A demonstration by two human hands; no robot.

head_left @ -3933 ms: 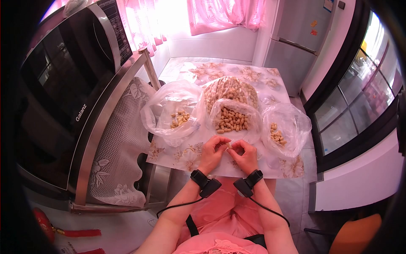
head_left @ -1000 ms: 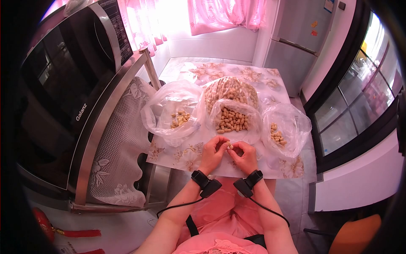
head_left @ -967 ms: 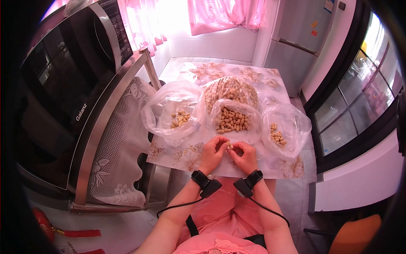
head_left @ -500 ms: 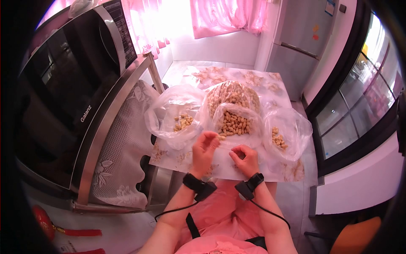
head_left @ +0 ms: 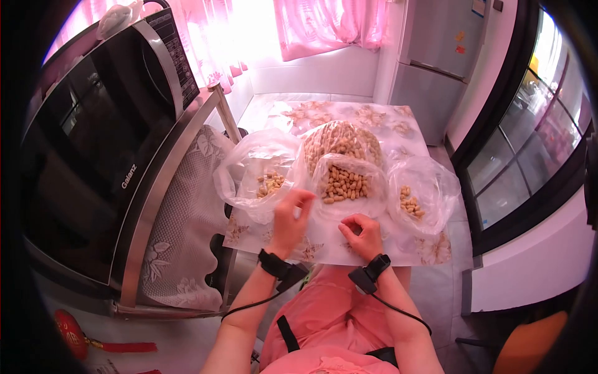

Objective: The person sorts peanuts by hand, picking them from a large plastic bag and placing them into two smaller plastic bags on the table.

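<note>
My left hand (head_left: pixel 290 225) is over the table beside the right edge of the left clear bag (head_left: pixel 234 168), fingers curled; what they hold, if anything, is hidden. Some peanuts (head_left: pixel 271 184) lie in that bag. In front of the middle bag (head_left: pixel 319 177), my right hand (head_left: pixel 362 235) is low over the table, thumb and fingers curled close together, contents hidden. Many peanuts (head_left: pixel 344 184) show in the middle bag's mouth. A right clear bag (head_left: pixel 441 187) holds a smaller pile of peanuts (head_left: pixel 411 203).
The bags stand on a flower-patterned tablecloth (head_left: pixel 431 250). A black microwave (head_left: pixel 93 162) is on a metal-framed stand (head_left: pixel 156 206) at the left. A fridge (head_left: pixel 430 93) is at the back right, and a dark-framed glass door (head_left: pixel 507 156) at the right.
My left hand has moved left from the middle bag's front edge towards the left bag. My right hand has stayed nearly in place. The view has shifted slightly.
</note>
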